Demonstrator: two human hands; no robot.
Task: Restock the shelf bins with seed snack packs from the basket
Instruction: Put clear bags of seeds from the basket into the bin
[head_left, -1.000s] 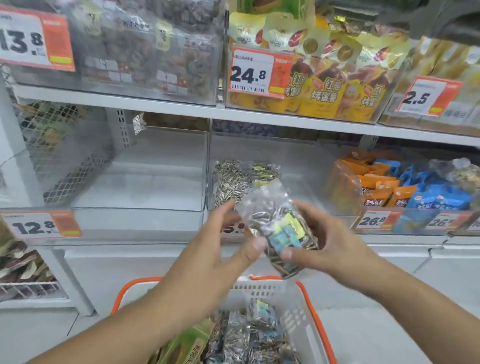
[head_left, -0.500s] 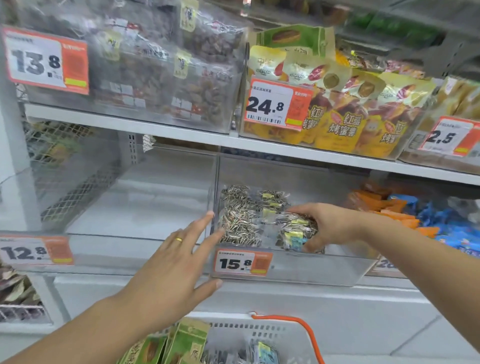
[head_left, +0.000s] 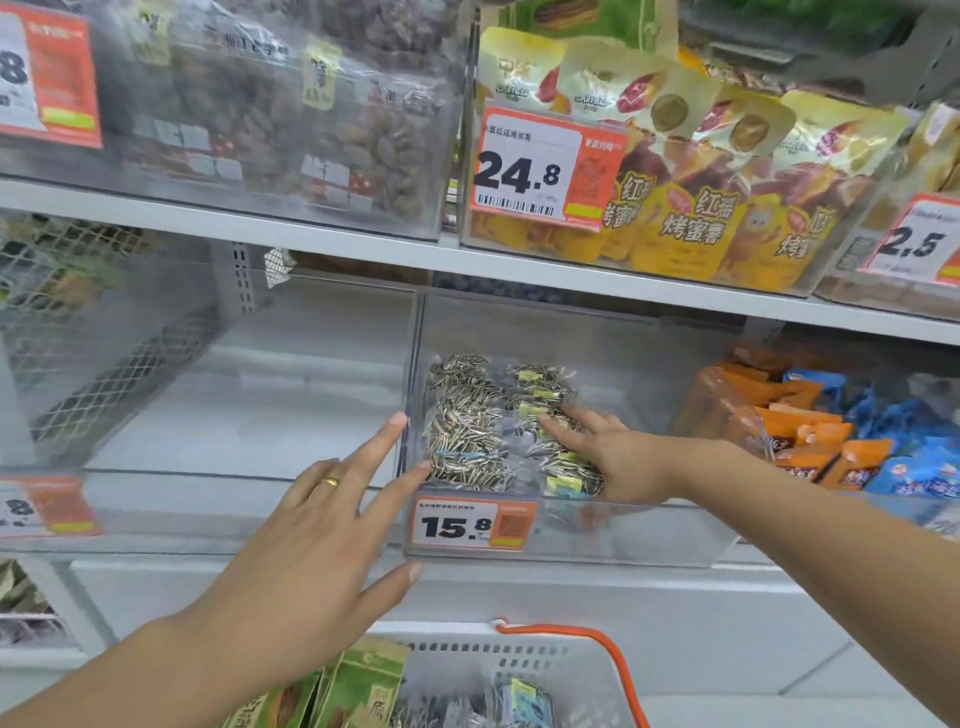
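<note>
A clear shelf bin (head_left: 613, 540) with a 15.8 price tag holds several clear packs of striped sunflower seeds (head_left: 467, 426). My right hand (head_left: 608, 457) reaches into the bin and lies flat on the right-hand seed packs, fingers straight. My left hand (head_left: 322, 540) hovers open in front of the bin's left corner, fingers spread, its fingertips at the bin's left front corner. At the bottom edge stands the white basket (head_left: 561, 670) with an orange handle, holding green packs (head_left: 358, 691) and more seed packs (head_left: 519, 701).
Left of the seed bin is a clear bin with nothing in it (head_left: 218, 415). To the right, a bin of orange and blue snack packs (head_left: 841, 447). The upper shelf (head_left: 363, 244) carries bins of nut bags and yellow sweet-potato bags (head_left: 701, 208).
The seed pack held in both hands a second ago now lies in the bin. My right hand has flattened onto the packs; my left hand has let go and stays in front of the bin.
</note>
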